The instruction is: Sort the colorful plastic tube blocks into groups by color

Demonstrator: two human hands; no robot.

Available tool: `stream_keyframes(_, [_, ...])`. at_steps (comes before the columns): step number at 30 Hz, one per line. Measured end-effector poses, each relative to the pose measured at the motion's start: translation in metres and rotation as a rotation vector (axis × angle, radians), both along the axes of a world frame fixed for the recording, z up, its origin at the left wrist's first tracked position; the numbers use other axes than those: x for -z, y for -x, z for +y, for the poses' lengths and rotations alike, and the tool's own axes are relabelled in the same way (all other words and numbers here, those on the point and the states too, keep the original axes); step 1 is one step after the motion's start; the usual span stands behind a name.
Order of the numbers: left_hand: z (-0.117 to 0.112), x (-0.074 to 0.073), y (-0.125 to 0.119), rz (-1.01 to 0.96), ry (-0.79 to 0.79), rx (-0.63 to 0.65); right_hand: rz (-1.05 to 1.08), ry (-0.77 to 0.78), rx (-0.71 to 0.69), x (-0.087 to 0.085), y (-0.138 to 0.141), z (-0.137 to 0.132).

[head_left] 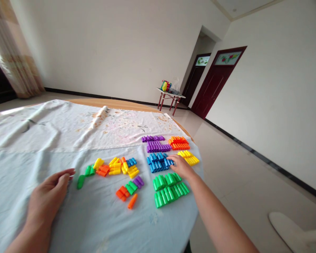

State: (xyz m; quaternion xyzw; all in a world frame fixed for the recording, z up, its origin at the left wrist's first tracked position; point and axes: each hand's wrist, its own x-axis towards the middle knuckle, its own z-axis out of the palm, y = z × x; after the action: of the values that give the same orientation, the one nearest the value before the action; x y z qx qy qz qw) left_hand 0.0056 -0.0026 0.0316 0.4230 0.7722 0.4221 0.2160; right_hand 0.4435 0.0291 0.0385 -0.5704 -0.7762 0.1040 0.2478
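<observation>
My left hand [49, 192] hovers over the cloth on the left, fingers stretched out and nothing visible in them. Just right of its fingertips lies a single green tapered plastic tube [80, 181]. My right hand [183, 166] reaches in from the right, thumb and fingers closed around a blue tapered plastic tube [169, 162] at the right end of the blue rows [156, 162]. Below those are green rows [171, 189]; yellow rows [189, 157] lie beyond my hand. Purple rows [158, 146] and orange rows [179, 143] sit farther back.
Loose mixed-colour tubes [115, 168] lie mid-table, with a lone orange one [132, 201] nearer me. A creased light-blue cloth [94, 218] and a floral white cloth [126, 126] cover the round table. Behind, a small table [171, 93] holds bags near a red door [218, 82].
</observation>
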Motion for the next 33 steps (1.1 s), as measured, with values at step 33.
stream_keyframes(33, [0.004,0.008,0.005,-0.040,0.013,0.011,0.300,-0.177,-0.027,-0.038,0.034,-0.031])
